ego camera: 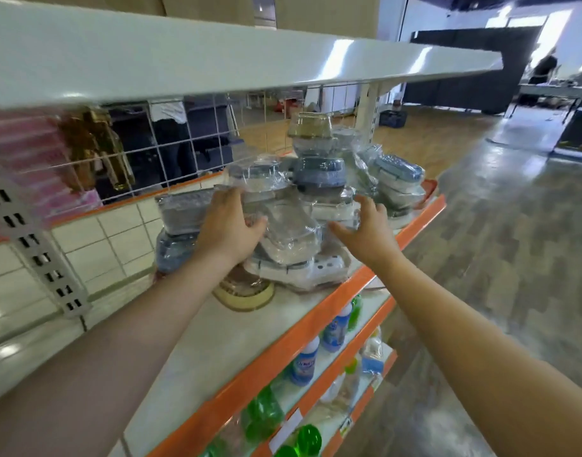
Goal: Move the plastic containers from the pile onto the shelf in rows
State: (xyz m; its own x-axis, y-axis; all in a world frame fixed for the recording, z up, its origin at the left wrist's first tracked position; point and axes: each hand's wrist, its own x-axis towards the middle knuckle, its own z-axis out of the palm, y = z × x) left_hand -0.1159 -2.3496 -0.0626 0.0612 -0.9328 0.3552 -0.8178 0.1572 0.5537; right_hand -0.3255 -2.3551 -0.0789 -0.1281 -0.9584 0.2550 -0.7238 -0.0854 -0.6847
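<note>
A pile of plastic containers (319, 179), wrapped in clear film, is heaped at the far end of the white shelf (217, 338) with an orange front edge. My left hand (228, 225) lies on the left side of a clear wrapped container (288, 232) at the front of the pile, thumb against its film. My right hand (365, 225) is at that container's right side, fingers spread, touching or just short of it. A beige round container (246, 293) lies below my left wrist. A grey-lidded container (180, 209) sits on a blue one at the left.
A white upper shelf (217, 61) overhangs the pile closely. A wire grid back panel (170, 150) stands behind. Lower shelves hold green and white-blue bottles (304, 361). The aisle floor (500, 245) lies to the right. A person stands far off at the right.
</note>
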